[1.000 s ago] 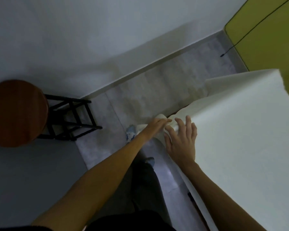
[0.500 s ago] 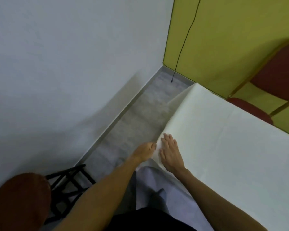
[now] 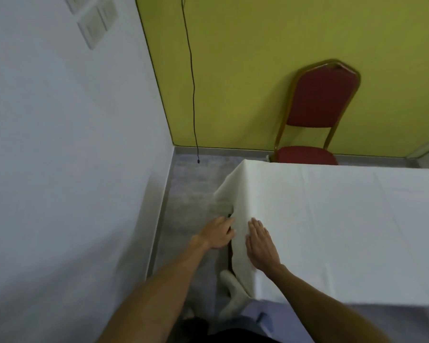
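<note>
Lying just in front of the red chair (image 3: 317, 112), the white tablecloth (image 3: 344, 219) is pressed by the flat, straight-fingered right hand (image 3: 260, 246); its hanging side is touched by the loosely extended left hand (image 3: 217, 233).

Both your bare forearms reach forward and angle toward each other. Your right hand (image 3: 260, 243) lies flat, palm down, just inside the left edge of the tablecloth (image 3: 332, 231), with its fingers straight, close together and pointing away from you. Your left hand (image 3: 217, 233) sits just off that edge, back up, fingers loosely extended, their tips touching the hanging side. The hands are near each other but apart.
</note>
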`<action>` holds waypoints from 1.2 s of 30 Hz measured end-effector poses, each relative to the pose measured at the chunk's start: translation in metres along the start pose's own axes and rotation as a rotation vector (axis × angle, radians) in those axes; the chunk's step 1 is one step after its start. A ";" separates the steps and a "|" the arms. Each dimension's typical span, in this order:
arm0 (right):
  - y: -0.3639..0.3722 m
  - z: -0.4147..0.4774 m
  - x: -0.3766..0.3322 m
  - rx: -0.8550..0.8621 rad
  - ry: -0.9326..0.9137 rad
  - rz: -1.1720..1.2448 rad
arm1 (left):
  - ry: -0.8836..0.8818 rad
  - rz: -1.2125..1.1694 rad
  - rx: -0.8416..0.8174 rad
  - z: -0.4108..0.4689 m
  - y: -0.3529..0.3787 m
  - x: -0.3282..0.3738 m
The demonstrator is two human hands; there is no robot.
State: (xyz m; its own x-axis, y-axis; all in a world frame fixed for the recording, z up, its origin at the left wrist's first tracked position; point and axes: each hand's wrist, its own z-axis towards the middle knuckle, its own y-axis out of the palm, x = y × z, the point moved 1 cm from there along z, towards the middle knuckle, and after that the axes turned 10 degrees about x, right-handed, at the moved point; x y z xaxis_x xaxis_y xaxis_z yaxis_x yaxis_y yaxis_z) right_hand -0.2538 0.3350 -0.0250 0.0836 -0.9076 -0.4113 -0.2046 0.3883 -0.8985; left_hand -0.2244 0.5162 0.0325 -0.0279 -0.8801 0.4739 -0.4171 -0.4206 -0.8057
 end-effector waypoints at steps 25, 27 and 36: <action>0.028 0.058 -0.001 0.273 0.615 -0.040 | 0.871 0.668 -0.237 0.178 -0.002 0.011; 0.031 0.059 -0.001 0.264 0.718 -0.051 | 0.909 0.693 -0.261 0.187 0.002 0.015; 0.040 0.061 0.007 0.368 1.097 -0.039 | 1.065 0.669 -0.283 0.251 0.029 0.042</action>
State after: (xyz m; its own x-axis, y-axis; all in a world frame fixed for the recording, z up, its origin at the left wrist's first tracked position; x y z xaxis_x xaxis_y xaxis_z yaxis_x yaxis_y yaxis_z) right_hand -0.2015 0.3545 -0.0734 -0.8444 -0.5006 -0.1908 0.0912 0.2166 -0.9720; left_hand -0.0098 0.4118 -0.0602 -0.9576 -0.2372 0.1634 -0.2143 0.2078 -0.9544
